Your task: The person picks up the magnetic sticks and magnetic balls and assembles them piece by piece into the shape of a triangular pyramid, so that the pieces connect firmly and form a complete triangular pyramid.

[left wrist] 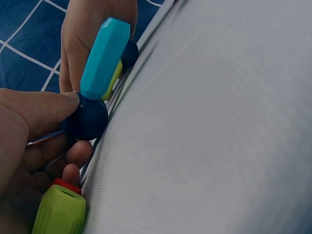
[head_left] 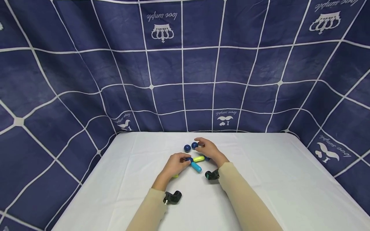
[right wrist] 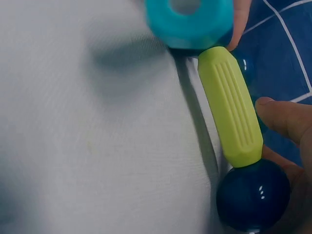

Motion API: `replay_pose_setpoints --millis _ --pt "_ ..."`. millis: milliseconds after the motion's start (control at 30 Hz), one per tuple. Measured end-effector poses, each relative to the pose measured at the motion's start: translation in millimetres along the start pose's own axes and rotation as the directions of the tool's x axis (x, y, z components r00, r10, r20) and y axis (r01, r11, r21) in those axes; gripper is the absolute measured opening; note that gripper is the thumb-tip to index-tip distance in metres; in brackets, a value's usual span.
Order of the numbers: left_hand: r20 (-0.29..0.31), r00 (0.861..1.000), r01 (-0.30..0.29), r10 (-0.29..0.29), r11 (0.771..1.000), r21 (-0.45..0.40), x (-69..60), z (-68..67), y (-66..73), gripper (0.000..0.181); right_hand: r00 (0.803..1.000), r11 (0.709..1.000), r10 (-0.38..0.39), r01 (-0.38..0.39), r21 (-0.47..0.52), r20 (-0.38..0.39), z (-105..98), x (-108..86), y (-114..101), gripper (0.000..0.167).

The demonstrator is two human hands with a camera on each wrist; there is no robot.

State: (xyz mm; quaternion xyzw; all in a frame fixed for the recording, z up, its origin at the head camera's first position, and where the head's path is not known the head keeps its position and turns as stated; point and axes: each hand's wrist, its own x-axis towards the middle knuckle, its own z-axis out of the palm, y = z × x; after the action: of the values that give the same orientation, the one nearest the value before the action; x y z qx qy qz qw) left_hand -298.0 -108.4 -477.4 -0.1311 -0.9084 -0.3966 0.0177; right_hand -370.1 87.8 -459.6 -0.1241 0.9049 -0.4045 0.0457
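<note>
Navy fabric printed with white gridlines [head_left: 199, 64] hangs behind a table [head_left: 277, 166] spread with smooth white cloth. Toward its far side, the left hand [head_left: 174, 164] pinches a glossy dark blue ball [left wrist: 90, 119] where a faceted cyan rod [left wrist: 105, 61], seemingly hard plastic with a round recess in its free end, meets a grooved yellow-green rod [right wrist: 230, 105]. A shiny blue end ball [right wrist: 253, 195] caps that rod. Just beyond, a third blue ball [head_left: 187, 148] sits beside a fourth blue ball [head_left: 195, 145]; the right hand [head_left: 209, 150] brackets the latter, whether gripping cannot be told. Sensibly, the left pinch should steady the joint without twisting the rods, while polished, roll-prone balls want fingertips on opposite sides. A second yellow-green rod [left wrist: 58, 214], red-tipped, lies near the left hand.
</note>
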Motion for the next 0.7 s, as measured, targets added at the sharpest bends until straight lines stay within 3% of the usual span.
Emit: replay_pose_setpoints --millis 200,700 --pt "0.000 1.000 -0.002 0.002 1.000 -0.009 -0.1 0.6 1.6 0.027 1.000 0.998 -0.025 0.025 -0.064 0.005 2.9 2.8 0.7 0.046" --pt "-0.006 1.000 -0.006 0.006 1.000 -0.008 -0.1 -0.3 2.8 0.026 0.998 0.999 -0.031 0.029 -0.031 -0.059 1.8 -4.3 2.1 0.032"
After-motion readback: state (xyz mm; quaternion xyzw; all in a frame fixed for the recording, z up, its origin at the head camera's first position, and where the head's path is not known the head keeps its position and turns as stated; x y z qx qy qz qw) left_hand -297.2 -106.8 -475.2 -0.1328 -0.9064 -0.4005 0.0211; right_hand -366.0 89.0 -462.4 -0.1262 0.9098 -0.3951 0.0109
